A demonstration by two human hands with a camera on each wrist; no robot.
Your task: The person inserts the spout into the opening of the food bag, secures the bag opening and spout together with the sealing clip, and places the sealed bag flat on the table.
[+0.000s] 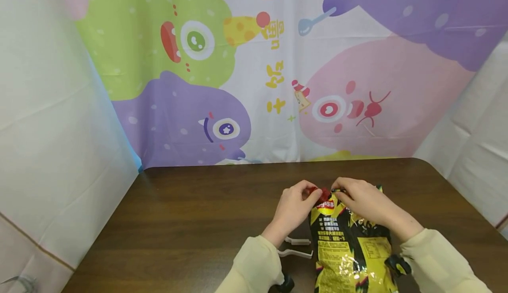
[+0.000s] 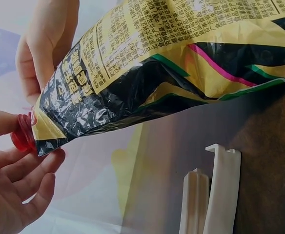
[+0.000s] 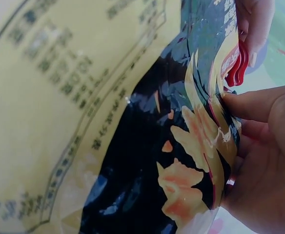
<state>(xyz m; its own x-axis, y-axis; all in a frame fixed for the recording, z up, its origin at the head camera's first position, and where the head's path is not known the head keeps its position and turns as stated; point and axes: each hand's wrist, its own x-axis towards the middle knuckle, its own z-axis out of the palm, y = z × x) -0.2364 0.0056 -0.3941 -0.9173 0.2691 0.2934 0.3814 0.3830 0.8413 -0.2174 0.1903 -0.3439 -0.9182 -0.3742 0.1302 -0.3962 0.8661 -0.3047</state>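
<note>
Bag: glossy yellow-and-black plastic snack bag, right half of the dark-brown wood-grain table; top end toward the far edge, bottom cut off by the frame. Can't tell if the bottom touches the table.
Red part: small ridged red plastic piece at the bag's top left corner, touching it.
Left hand: left hand, thumb and fingers closed on the red piece, gap only as wide as the piece; outer fingers loosely bent.
Right hand: right hand pinches the bag's top edge between thumb and fingers, just right of the red piece.
Strips: two slim white plastic strips, on the table just left of the bag.
Backdrop: cartoon-monster printed cloth behind the table's far edge.
</note>
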